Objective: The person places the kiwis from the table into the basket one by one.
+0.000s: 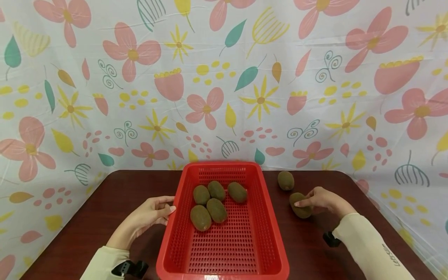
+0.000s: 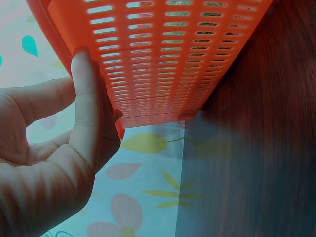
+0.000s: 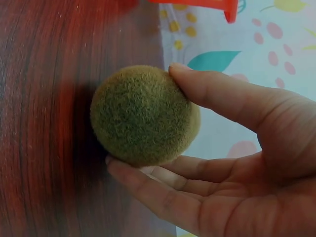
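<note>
A red plastic basket with slotted walls stands on the dark table, holding several brown kiwis toward its far left. My left hand is at the basket's left side, its relaxed fingers touching the outside near the rim; the left wrist view shows the fingertips against the slotted wall. To the right of the basket, my right hand grips a kiwi between thumb and fingers. In the head view that kiwi is at or just above the tabletop; I cannot tell which.
Another kiwi lies on the table by the far right corner of the basket. The dark wooden table ends at a white cloth with flowers and leaves, hanging behind and at both sides.
</note>
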`<action>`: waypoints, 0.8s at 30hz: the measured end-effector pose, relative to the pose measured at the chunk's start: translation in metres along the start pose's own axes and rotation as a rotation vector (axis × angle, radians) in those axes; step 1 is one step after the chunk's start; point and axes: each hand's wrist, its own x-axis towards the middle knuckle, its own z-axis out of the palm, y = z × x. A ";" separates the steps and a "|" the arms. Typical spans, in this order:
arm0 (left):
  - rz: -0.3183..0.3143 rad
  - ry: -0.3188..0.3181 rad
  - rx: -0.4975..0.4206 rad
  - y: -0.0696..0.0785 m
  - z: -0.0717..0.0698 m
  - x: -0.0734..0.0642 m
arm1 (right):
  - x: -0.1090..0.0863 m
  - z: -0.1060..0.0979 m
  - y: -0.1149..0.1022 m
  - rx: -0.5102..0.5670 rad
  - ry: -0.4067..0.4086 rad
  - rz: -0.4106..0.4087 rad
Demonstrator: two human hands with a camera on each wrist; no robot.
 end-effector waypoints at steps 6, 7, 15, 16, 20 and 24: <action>0.001 -0.006 0.000 0.000 -0.001 0.000 | 0.001 -0.001 0.000 -0.016 0.005 -0.026; 0.002 -0.008 0.000 0.000 -0.001 0.000 | 0.001 -0.002 0.000 -0.023 0.007 -0.030; 0.005 -0.011 -0.002 0.001 0.000 0.000 | 0.001 -0.002 -0.003 -0.012 0.018 -0.052; 0.004 -0.012 -0.001 0.000 0.000 0.000 | 0.001 -0.002 -0.004 -0.008 0.017 -0.055; -0.005 -0.010 -0.002 0.000 0.000 0.000 | 0.002 -0.002 -0.008 -0.016 0.016 -0.059; -0.003 -0.012 -0.002 0.002 0.000 0.000 | 0.003 -0.005 -0.013 -0.036 0.013 -0.060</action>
